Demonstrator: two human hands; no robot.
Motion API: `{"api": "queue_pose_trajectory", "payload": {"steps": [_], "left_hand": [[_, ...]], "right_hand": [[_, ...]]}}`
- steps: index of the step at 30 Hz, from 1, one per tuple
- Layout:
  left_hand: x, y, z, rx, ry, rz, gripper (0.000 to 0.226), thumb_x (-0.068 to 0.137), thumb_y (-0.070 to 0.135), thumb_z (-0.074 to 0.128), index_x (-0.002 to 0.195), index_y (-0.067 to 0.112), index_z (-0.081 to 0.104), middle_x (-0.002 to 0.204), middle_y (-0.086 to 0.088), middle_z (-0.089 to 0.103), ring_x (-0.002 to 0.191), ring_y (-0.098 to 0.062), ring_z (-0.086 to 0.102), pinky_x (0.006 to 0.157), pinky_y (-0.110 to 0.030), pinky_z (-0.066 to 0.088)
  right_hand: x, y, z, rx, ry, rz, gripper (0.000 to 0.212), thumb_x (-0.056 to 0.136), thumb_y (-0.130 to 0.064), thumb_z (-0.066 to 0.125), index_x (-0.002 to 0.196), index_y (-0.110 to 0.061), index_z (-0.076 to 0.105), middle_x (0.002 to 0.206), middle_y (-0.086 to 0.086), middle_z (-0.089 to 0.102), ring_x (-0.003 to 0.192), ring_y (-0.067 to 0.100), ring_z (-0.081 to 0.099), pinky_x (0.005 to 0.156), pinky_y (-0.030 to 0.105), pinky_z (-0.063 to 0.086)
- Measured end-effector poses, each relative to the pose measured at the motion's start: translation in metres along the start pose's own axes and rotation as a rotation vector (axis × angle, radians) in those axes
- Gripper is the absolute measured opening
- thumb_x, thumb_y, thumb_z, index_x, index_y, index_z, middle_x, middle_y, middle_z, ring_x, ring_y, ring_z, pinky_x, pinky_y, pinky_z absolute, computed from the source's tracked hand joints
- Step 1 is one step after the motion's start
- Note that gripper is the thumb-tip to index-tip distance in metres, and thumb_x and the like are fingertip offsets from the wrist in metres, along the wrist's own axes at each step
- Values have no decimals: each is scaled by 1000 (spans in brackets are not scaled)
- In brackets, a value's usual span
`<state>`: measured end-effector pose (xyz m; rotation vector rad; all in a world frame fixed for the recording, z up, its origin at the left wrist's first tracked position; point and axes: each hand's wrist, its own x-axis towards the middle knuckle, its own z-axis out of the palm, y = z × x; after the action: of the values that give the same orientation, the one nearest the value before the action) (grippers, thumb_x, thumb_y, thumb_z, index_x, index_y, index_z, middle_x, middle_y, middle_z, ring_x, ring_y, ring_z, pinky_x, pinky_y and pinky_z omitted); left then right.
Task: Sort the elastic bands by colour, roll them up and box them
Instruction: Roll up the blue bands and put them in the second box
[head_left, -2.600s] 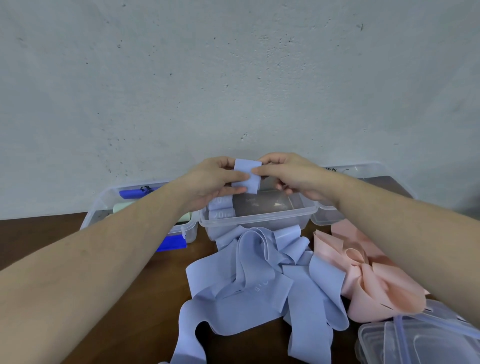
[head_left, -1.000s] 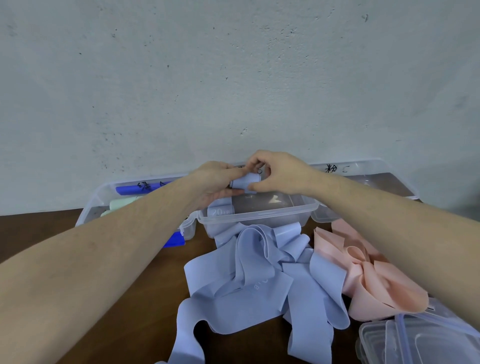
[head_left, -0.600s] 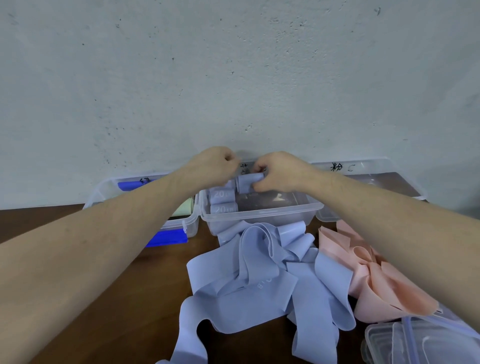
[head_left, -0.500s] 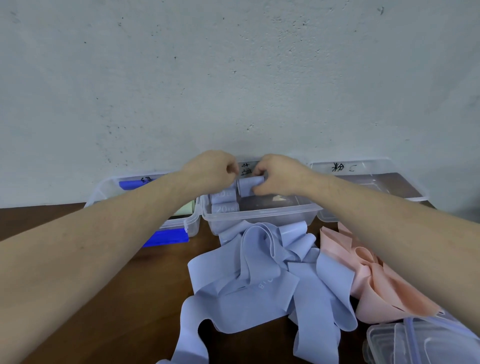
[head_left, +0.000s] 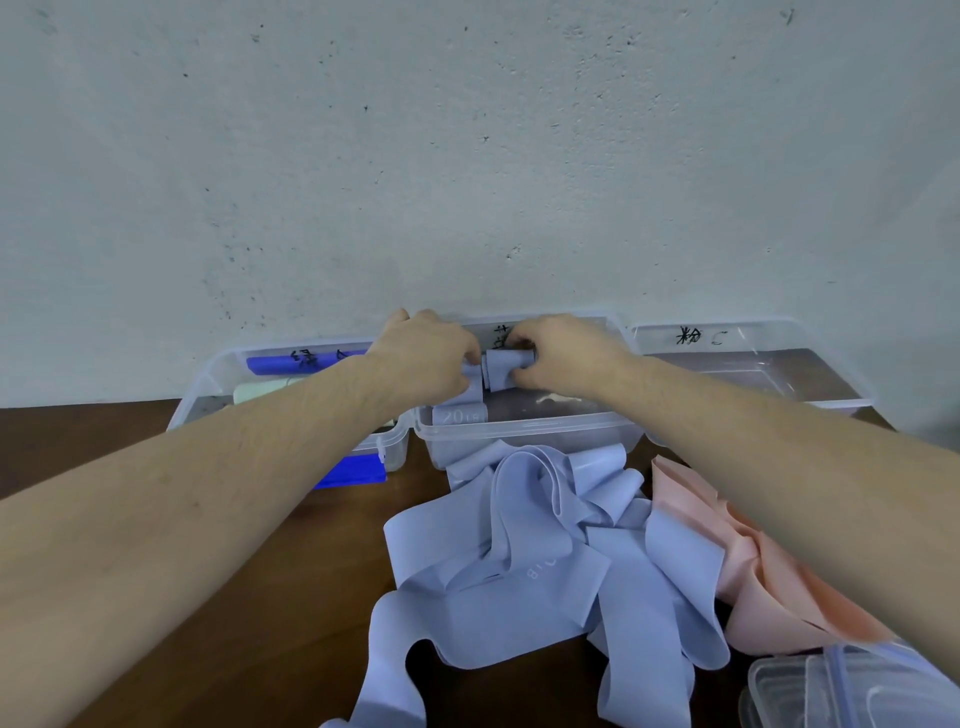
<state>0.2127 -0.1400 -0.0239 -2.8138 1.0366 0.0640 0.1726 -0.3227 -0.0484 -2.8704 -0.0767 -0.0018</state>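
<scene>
My right hand (head_left: 563, 353) grips a rolled lavender band (head_left: 503, 368) inside the middle clear box (head_left: 524, 427), near its back wall. My left hand (head_left: 423, 358) reaches into the same box with its fingers curled on the rolled lavender bands (head_left: 460, 413) stacked at the left end; the fingertips are hidden. A pile of loose lavender bands (head_left: 524, 561) lies on the brown table in front of the box. Loose pink bands (head_left: 753, 582) lie to its right, partly under my right forearm.
A left clear box (head_left: 218, 395) holds dark blue and pale green rolls. A right clear box (head_left: 753, 374), marked with black writing, stands against the grey wall. Clear lids (head_left: 841, 691) are stacked at the bottom right. A dark blue band (head_left: 353, 470) lies by the left box.
A flat lavender piece held between both hands became a roll. Both hands carried it forward and down into the middle box, beside the other rolls.
</scene>
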Motion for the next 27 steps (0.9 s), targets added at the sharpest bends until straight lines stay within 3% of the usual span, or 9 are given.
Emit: {"api": "queue_pose_trajectory", "payload": {"steps": [2, 9, 14, 20, 24, 27], "left_hand": [[-1, 0, 0, -5, -7, 4, 34, 98, 35, 52, 131, 36, 57, 126, 7, 61, 122, -20, 43, 100, -39, 28], [-1, 1, 1, 16, 7, 8, 32, 97, 35, 51, 128, 38, 59, 122, 7, 63, 120, -19, 43, 98, -39, 29], [-1, 2, 1, 22, 15, 9, 30, 97, 35, 51, 126, 38, 60, 122, 8, 63, 119, -20, 44, 97, -39, 29], [0, 1, 3, 27, 10, 8, 29, 98, 37, 51, 125, 38, 60, 121, 6, 64, 119, -20, 44, 96, -39, 29], [0, 3, 2, 32, 9, 8, 30, 98, 35, 49, 125, 38, 60, 119, 6, 64, 118, -20, 44, 94, -38, 28], [-1, 3, 1, 42, 12, 1, 30, 97, 35, 50, 126, 39, 59, 120, 6, 63, 116, -20, 44, 92, -39, 27]], "right_hand": [[-2, 1, 0, -8, 10, -15, 39, 85, -33, 69, 121, -21, 57, 99, -4, 58, 90, 20, 55, 70, 31, 44], [-3, -3, 2, -249, 23, -119, 37, 79, -38, 69, 110, -21, 61, 104, 3, 66, 90, 26, 60, 64, 31, 42], [-1, -8, 3, -476, 67, -201, 33, 87, -32, 61, 117, -16, 62, 119, 4, 55, 108, 28, 56, 73, 35, 45], [2, -14, -2, -579, 73, -166, 27, 91, -28, 56, 116, -17, 59, 114, 5, 64, 100, 29, 64, 63, 33, 36], [3, -13, -3, -497, 57, -137, 28, 89, -31, 58, 115, -19, 57, 106, 6, 68, 94, 30, 64, 64, 32, 38], [0, -8, -5, -436, 72, -117, 28, 86, -39, 60, 109, -22, 59, 98, 5, 68, 79, 28, 58, 62, 31, 36]]}}
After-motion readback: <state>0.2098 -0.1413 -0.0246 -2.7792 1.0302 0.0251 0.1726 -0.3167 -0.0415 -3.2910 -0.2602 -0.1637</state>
